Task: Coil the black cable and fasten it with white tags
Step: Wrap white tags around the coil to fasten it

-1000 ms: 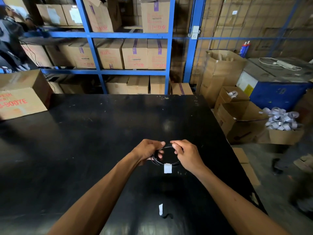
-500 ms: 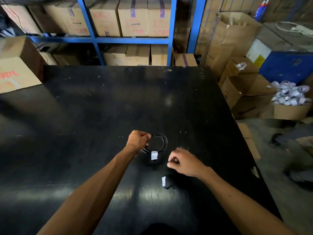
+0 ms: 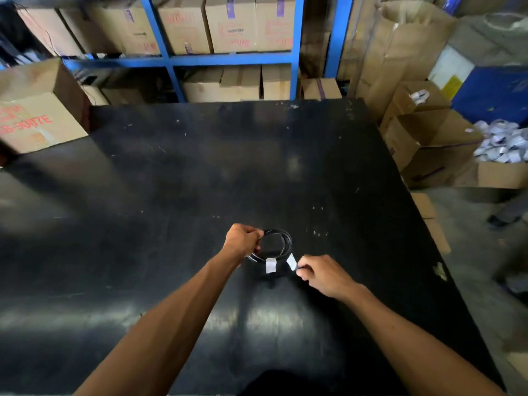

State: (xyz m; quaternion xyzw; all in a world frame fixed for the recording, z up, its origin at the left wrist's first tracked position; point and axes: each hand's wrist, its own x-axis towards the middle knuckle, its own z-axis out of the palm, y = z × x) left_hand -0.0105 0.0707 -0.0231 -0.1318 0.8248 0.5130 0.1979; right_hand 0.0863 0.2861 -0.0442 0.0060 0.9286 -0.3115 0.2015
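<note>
The black cable (image 3: 287,242) is wound into a small round coil above the black table (image 3: 200,172). My left hand (image 3: 243,240) grips the coil's left side. One white tag (image 3: 270,265) is wrapped on the coil's near edge and hangs down. My right hand (image 3: 323,274) is just right of the coil and pinches a second white tag (image 3: 291,261) by its black tie end. That tag sticks up toward the coil without touching it.
A closed cardboard box (image 3: 34,115) sits on the table's far left corner. Blue shelving (image 3: 228,60) with cartons stands behind. Right of the table are open cartons (image 3: 428,144), one holding several tagged white bundles (image 3: 503,144). The table's right edge drops to the floor.
My right hand let go of the coil, reached down to the loose tag on the table, picked it up and brought it beside the coil. My left hand kept the coil.
</note>
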